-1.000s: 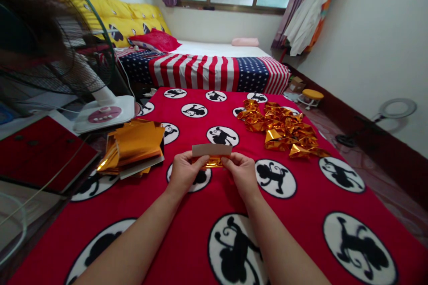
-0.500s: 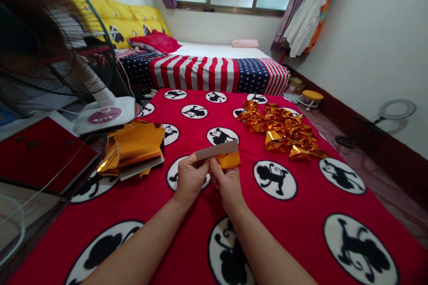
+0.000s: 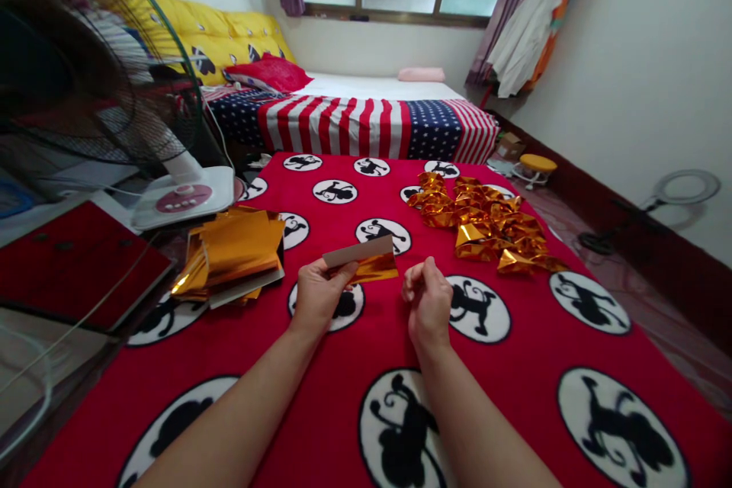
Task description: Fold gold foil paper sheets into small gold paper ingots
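My left hand pinches the left end of a folded gold foil paper, whose grey-brown back shows along the upper edge. To the right of the paper, apart from it, my right hand is held with its fingers curled in; nothing shows in it. A stack of flat gold sheets lies to the left of my left hand. Several folded gold foil pieces are heaped beyond my right hand, at the right.
The red cloth with monkey prints covers the surface under my hands. A fan and a dark red box stand at the left. Behind is a bed; a yellow stool stands on the floor at the right.
My right hand has let go of the foil paper and moved right, its fingers now curled. My left hand still holds the paper, slightly further left.
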`<state>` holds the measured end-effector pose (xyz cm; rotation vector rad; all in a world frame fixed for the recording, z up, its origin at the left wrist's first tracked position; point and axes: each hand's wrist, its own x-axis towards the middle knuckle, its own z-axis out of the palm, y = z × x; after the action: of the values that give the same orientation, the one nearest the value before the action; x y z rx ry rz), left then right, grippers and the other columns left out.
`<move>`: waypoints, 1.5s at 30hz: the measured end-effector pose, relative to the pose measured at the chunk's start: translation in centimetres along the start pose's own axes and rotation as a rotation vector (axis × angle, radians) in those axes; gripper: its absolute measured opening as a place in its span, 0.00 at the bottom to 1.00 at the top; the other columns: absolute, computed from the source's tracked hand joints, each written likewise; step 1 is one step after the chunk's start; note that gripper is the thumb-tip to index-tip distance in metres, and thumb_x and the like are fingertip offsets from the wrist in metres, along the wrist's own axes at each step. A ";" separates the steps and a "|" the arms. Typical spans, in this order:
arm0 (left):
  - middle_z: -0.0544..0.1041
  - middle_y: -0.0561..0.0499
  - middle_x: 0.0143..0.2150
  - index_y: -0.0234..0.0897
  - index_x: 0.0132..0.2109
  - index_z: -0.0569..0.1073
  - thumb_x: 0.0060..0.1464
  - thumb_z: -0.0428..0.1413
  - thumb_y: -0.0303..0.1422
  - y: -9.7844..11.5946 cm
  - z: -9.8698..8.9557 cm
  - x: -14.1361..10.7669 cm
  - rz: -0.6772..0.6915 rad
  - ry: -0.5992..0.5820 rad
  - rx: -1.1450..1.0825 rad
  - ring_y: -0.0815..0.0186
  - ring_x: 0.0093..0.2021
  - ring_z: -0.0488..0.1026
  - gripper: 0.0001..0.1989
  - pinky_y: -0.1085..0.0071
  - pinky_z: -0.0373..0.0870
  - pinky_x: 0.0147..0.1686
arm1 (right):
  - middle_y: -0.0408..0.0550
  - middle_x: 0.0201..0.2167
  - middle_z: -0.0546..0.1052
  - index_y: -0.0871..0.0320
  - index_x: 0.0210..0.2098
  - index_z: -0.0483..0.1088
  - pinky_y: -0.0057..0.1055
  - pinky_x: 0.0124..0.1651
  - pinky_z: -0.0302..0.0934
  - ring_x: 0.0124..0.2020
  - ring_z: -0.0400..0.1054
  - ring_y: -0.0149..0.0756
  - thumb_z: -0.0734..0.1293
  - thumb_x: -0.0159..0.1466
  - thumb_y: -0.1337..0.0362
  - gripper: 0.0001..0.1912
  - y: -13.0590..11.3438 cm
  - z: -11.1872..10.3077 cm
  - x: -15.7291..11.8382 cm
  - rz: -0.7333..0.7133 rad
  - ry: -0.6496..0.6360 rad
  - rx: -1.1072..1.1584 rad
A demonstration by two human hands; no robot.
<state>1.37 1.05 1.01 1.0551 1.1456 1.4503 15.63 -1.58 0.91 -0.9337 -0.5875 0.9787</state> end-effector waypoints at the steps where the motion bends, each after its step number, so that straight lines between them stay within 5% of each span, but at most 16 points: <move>1: 0.80 0.50 0.27 0.31 0.36 0.81 0.39 0.68 0.37 -0.1 -0.1 0.0 -0.008 -0.030 0.006 0.70 0.22 0.71 0.16 0.77 0.68 0.20 | 0.36 0.18 0.64 0.57 0.26 0.65 0.22 0.17 0.44 0.15 0.52 0.23 0.64 0.62 0.45 0.22 0.0 -0.1 0.1 0.029 -0.043 -0.015; 4: 0.80 0.50 0.26 0.31 0.34 0.81 0.39 0.68 0.36 -0.1 0.0 -0.2 -0.023 -0.136 0.018 0.69 0.23 0.72 0.15 0.76 0.69 0.22 | 0.37 0.24 0.70 0.57 0.36 0.71 0.22 0.20 0.51 0.18 0.57 0.24 0.70 0.59 0.49 0.17 0.2 0.0 -0.1 0.024 -0.167 -0.155; 8: 0.80 0.49 0.28 0.30 0.37 0.81 0.41 0.68 0.37 -0.1 0.2 -0.4 -0.042 -0.208 0.021 0.68 0.25 0.73 0.16 0.76 0.69 0.23 | 0.44 0.31 0.77 0.59 0.37 0.75 0.28 0.36 0.65 0.31 0.70 0.32 0.72 0.57 0.56 0.13 0.7 0.4 -0.6 0.005 -0.223 -0.187; 14: 0.78 0.51 0.33 0.34 0.47 0.72 0.43 0.67 0.43 0.4 0.8 -1.0 -0.085 -0.209 -0.166 0.72 0.22 0.71 0.27 0.78 0.66 0.20 | 0.45 0.32 0.79 0.59 0.36 0.74 0.32 0.40 0.67 0.34 0.72 0.35 0.71 0.57 0.56 0.13 0.5 1.0 -0.9 -0.065 -0.049 -0.093; 19: 0.80 0.47 0.34 0.33 0.41 0.75 0.40 0.68 0.40 0.8 2.1 -2.2 -0.091 -0.422 -0.014 0.65 0.32 0.76 0.22 0.73 0.72 0.31 | 0.47 0.34 0.79 0.59 0.38 0.75 0.33 0.41 0.67 0.35 0.72 0.36 0.71 0.59 0.57 0.13 0.7 1.5 -1.6 -0.112 -0.024 -0.098; 24: 0.80 0.47 0.38 0.35 0.39 0.76 0.49 0.62 0.38 0.7 2.5 -2.5 0.042 -0.348 0.045 0.63 0.41 0.76 0.13 0.70 0.71 0.44 | 0.48 0.36 0.80 0.59 0.39 0.75 0.34 0.43 0.67 0.37 0.73 0.37 0.70 0.60 0.58 0.12 1.2 1.8 -2.2 -0.113 -0.056 -0.072; 29: 0.65 0.57 0.18 0.34 0.24 0.69 0.52 0.60 0.40 0.4 1.5 -1.8 -0.001 -0.253 0.080 0.74 0.20 0.61 0.16 0.77 0.60 0.23 | 0.50 0.38 0.80 0.60 0.41 0.75 0.36 0.44 0.68 0.38 0.74 0.38 0.71 0.58 0.56 0.15 1.2 1.7 -1.7 -0.120 -0.002 -0.076; 35: 0.60 0.58 0.17 0.34 0.20 0.63 0.53 0.59 0.40 0.3 0.6 -0.8 0.047 -0.111 0.019 0.76 0.19 0.55 0.20 0.77 0.51 0.20 | 0.48 0.36 0.80 0.60 0.39 0.75 0.34 0.43 0.67 0.36 0.73 0.36 0.72 0.57 0.56 0.15 1.2 1.3 -1.3 -0.144 0.023 -0.073; 40: 0.59 0.60 0.17 0.35 0.21 0.60 0.51 0.60 0.40 0.7 -0.9 1.1 0.074 0.166 -0.225 0.77 0.17 0.52 0.21 0.78 0.47 0.17 | 0.47 0.35 0.79 0.60 0.39 0.75 0.33 0.42 0.67 0.37 0.72 0.36 0.73 0.56 0.57 0.15 0.9 0.4 -0.6 -0.174 0.107 -0.088; 42: 0.60 0.59 0.18 0.36 0.22 0.62 0.51 0.60 0.44 0.8 -1.5 1.4 0.053 0.147 -0.207 0.77 0.17 0.54 0.21 0.79 0.47 0.17 | 0.47 0.35 0.79 0.59 0.38 0.75 0.33 0.42 0.67 0.36 0.72 0.36 0.72 0.57 0.57 0.14 0.8 0.2 -0.5 -0.159 0.071 -0.087; 45: 0.65 0.56 0.21 0.35 0.29 0.70 0.53 0.55 0.53 0.8 -1.7 1.0 0.015 -0.100 -0.055 0.75 0.19 0.59 0.23 0.77 0.51 0.17 | 0.47 0.35 0.79 0.58 0.38 0.75 0.34 0.42 0.67 0.36 0.72 0.36 0.72 0.57 0.57 0.13 0.7 0.4 -0.9 -0.112 -0.050 -0.112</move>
<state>-0.56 1.74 1.55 1.0868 1.0232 1.4167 14.65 -2.03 0.48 -0.9672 -0.7353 0.8777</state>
